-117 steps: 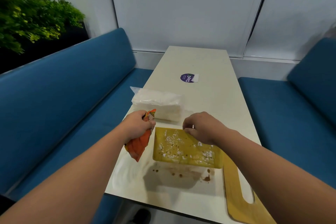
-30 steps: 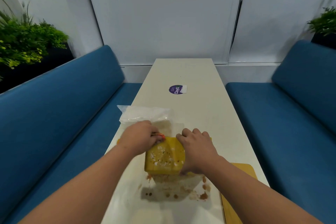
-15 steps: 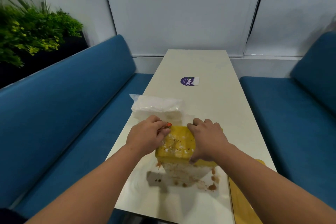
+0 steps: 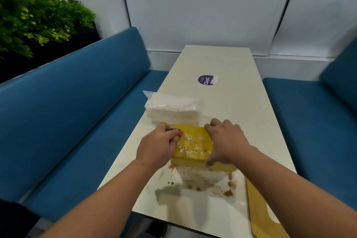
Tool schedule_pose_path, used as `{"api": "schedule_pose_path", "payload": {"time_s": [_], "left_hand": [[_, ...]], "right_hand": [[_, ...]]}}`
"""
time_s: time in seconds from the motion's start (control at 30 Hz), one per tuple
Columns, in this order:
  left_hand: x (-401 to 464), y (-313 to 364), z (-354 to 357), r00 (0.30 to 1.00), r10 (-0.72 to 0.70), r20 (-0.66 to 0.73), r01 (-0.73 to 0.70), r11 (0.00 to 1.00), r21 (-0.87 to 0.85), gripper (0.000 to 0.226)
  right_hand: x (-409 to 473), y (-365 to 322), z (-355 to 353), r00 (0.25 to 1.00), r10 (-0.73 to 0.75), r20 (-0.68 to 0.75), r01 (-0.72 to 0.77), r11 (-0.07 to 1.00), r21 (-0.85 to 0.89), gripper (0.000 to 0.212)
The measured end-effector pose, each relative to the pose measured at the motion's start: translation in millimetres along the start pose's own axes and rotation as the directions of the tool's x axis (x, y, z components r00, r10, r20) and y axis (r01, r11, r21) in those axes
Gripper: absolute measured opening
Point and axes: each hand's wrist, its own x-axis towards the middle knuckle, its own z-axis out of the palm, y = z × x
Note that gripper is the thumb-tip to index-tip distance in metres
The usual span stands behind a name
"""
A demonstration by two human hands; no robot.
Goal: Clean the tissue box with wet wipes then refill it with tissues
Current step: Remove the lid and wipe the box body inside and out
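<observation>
A yellow, hard-sided tissue box [image 4: 193, 146] is seen near the front of a long, smooth cream table [image 4: 231, 102], its upward face speckled with white flecks and brown spots. It is gripped at 3 o'clock by the right hand [image 4: 225, 141], whose fingers are clamped over the far edge while the thumb is pressed on the near edge. At 9 o'clock of the box, the left hand [image 4: 158, 147] is closed around a crumpled orange wipe packet [image 4: 179, 133], only a small corner of which is visible. Brown smears [image 4: 228, 192] are spread on the tabletop at 6 o'clock of the box. A soft, clear-wrapped stack of white tissues [image 4: 172, 109] is laid just beyond the box at 11 o'clock. A flat yellow board [image 4: 258, 216] with a cut-out is found at 5 o'clock. A round purple sticker [image 4: 205, 80] is set farther off at 12 o'clock. Blue upholstered benches [image 4: 77, 102] are placed along both sides.
</observation>
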Motion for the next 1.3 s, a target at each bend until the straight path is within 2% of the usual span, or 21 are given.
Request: {"api": "schedule_pose_path", "payload": {"time_s": [0.1,0.23,0.4,0.53,0.67,0.9,1.07,1.23,1.3], "left_hand": [[-16,6,6,1.000,0.008,-0.024,-0.008,1.000,0.004,0.028],[-48,3,6,0.995,0.089,-0.048,-0.090,0.996,-0.024,0.032],[-41,7,9,0.996,0.012,-0.088,-0.011,1.000,0.010,0.037],[-54,28,21,0.991,0.039,-0.125,-0.049,0.996,-0.077,0.028],[-52,55,35,0.986,0.129,-0.104,-0.134,0.990,-0.044,0.023],[-64,31,28,0.983,0.009,-0.181,-0.019,0.998,-0.055,0.031],[-59,55,39,0.985,0.104,-0.138,-0.112,0.992,-0.051,0.029],[-67,31,31,0.985,-0.033,-0.167,0.024,0.998,-0.059,0.032],[-64,43,35,0.990,-0.008,-0.143,-0.001,0.998,-0.059,0.033]], "right_hand": [[-1,2,1,1.000,0.004,0.005,-0.004,1.000,0.006,0.101],[0,1,0,1.000,-0.016,0.009,0.016,1.000,0.015,0.099],[-1,3,4,1.000,-0.003,0.011,0.003,1.000,0.021,0.100],[-1,2,4,1.000,-0.002,-0.001,0.002,1.000,0.000,0.098],[0,-1,4,1.000,-0.006,-0.006,0.005,1.000,-0.013,0.097],[-1,0,3,1.000,-0.014,-0.007,0.014,1.000,0.007,0.096],[-2,-1,5,1.000,-0.012,-0.021,0.013,1.000,0.009,0.100],[-3,1,6,1.000,-0.010,-0.014,0.010,1.000,0.009,0.104],[-4,-1,6,1.000,-0.003,-0.013,0.003,1.000,0.016,0.103]]}}
